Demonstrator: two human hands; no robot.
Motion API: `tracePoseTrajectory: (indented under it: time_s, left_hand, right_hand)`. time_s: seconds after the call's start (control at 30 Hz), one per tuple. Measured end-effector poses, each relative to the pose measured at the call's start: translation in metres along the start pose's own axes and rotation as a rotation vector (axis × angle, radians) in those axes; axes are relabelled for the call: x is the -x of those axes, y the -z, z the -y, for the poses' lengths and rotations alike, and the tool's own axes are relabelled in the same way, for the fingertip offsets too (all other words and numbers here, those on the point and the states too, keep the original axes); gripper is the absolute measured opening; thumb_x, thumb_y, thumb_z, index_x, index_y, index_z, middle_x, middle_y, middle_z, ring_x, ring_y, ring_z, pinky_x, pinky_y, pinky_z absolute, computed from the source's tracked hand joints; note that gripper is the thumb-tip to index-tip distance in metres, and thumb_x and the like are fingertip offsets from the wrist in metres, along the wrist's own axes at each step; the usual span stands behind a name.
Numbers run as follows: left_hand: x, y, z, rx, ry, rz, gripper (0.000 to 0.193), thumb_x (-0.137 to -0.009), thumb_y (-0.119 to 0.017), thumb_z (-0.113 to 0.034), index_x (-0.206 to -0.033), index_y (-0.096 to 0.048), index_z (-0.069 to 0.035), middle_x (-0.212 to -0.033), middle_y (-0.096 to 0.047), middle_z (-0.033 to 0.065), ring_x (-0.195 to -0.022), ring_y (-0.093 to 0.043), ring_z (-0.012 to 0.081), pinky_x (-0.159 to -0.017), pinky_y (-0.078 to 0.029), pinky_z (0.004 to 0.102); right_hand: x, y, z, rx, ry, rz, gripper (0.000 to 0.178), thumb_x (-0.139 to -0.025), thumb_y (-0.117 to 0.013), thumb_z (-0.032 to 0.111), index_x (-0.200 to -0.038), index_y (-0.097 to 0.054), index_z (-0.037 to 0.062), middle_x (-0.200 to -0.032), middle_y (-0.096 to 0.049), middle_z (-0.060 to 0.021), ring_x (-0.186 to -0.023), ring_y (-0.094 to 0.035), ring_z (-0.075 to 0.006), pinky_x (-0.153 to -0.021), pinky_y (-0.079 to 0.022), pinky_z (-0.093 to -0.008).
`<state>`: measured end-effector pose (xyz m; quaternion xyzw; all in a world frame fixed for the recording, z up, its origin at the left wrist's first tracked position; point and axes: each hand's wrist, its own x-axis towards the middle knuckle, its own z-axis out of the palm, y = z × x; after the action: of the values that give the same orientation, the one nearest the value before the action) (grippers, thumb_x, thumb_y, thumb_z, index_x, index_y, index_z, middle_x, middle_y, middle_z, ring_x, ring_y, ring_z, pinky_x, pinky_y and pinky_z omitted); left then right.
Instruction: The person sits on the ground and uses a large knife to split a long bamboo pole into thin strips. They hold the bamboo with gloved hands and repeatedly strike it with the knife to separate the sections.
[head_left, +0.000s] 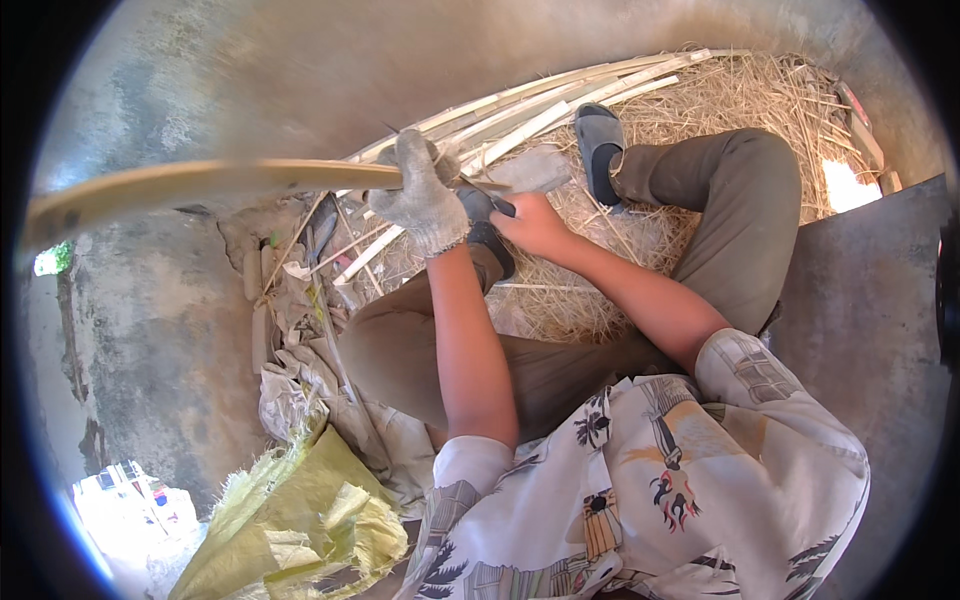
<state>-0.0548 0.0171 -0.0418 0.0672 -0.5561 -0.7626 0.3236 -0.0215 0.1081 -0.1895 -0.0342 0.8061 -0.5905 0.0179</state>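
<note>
My left hand, in a pale grey work glove, is closed around a long bamboo strip. The strip reaches from the glove far out to the left, slightly bent, with its near end blurred. Just right of the glove, my bare right hand grips the dark handle of a knife. Its thin blade points toward the gloved fingers and lies close to the strip's end. Whether blade and strip touch, I cannot tell.
Split bamboo strips lie along the far wall, over straw-like shavings. A yellow woven sack and crumpled cloth are at lower left. My bent legs and grey shoes frame the work area. Concrete walls stand around.
</note>
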Motion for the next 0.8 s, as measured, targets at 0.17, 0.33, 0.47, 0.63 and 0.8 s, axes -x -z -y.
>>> tracePoseTrajectory:
  time_s: [0.17, 0.33, 0.47, 0.63, 0.8]
  left_hand:
    - [0.000, 0.007, -0.060, 0.235, -0.100, 0.401, 0.028, -0.085, -0.069, -0.026, -0.068, -0.056, -0.009, -0.051, -0.049, 0.0042, -0.043, -0.050, 0.0162, -0.039, -0.041, 0.0332]
    - [0.008, 0.009, -0.097, 0.394, -0.108, 0.333, 0.027, -0.080, -0.069, -0.027, -0.062, -0.055, -0.012, -0.045, -0.039, 0.0003, -0.038, -0.031, 0.0143, -0.043, -0.031, 0.0325]
    - [0.006, 0.005, -0.095, 0.348, -0.033, 0.268, 0.029, -0.072, -0.072, -0.020, -0.059, -0.047, -0.014, -0.049, -0.038, 0.0001, -0.042, -0.024, 0.0138, -0.046, -0.027, 0.0303]
    - [-0.013, 0.024, -0.084, 0.419, -0.165, 0.621, 0.027, -0.085, -0.066, -0.025, -0.070, -0.052, -0.007, -0.058, -0.047, 0.0061, -0.043, -0.042, 0.0203, -0.039, -0.036, 0.0337]
    - [-0.011, 0.026, -0.100, 0.301, -0.328, 0.255, 0.033, -0.087, -0.063, -0.034, -0.061, -0.052, -0.016, -0.046, -0.042, -0.0001, -0.038, -0.029, 0.0132, -0.039, -0.029, 0.0320]
  right_hand:
    - [-0.010, 0.017, -0.053, 0.216, -0.418, 0.036, 0.037, -0.079, -0.062, 0.028, -0.088, -0.070, -0.0073, -0.084, -0.069, -0.0270, -0.084, -0.068, -0.0428, -0.078, -0.053, -0.0465]
    - [-0.021, 0.017, -0.026, 0.030, -0.367, 0.095, 0.037, -0.078, -0.061, 0.026, -0.085, -0.068, -0.0097, -0.080, -0.067, -0.0288, -0.078, -0.069, -0.0377, -0.072, -0.054, -0.0439]
    - [-0.021, 0.004, -0.044, -0.265, -0.498, 0.163, 0.036, -0.077, -0.064, 0.026, -0.081, -0.066, -0.0096, -0.072, -0.064, -0.0264, -0.068, -0.067, -0.0341, -0.064, -0.053, -0.0423]
    - [-0.013, -0.012, -0.034, -0.287, -0.413, 0.024, 0.036, -0.079, -0.066, 0.029, -0.081, -0.068, -0.0075, -0.066, -0.063, -0.0254, -0.066, -0.067, -0.0353, -0.063, -0.052, -0.0433]
    - [0.006, 0.011, 0.021, 0.116, 0.050, -0.101, 0.036, -0.082, -0.065, 0.031, -0.083, -0.070, -0.0040, -0.075, -0.067, -0.0266, -0.073, -0.068, -0.0415, -0.069, -0.054, -0.0472]
